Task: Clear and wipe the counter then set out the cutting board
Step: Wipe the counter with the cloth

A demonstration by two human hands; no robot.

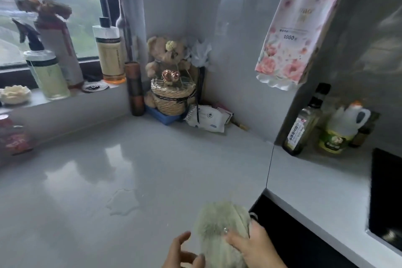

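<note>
A pale green fluffy cloth [219, 226] hangs bunched just above the grey counter [152, 169] at the bottom of the view. My right hand [254, 246] grips it from the right side, fingers pressed into the fabric. My left hand [185, 254] is at its lower left edge with fingers loosely spread, the thumb touching the cloth. A small puddle of water [123, 202] lies on the counter to the left of the cloth. No cutting board is in view.
In the corner stand a teddy bear in a woven basket [171, 91], a brown tube [134, 89] and a wipes pack [208, 118]. Spray bottle [43, 67] and soap bottle [109, 52] sit on the sill. Oil bottles [304, 124] stand right; a tissue pack [293, 28] hangs above.
</note>
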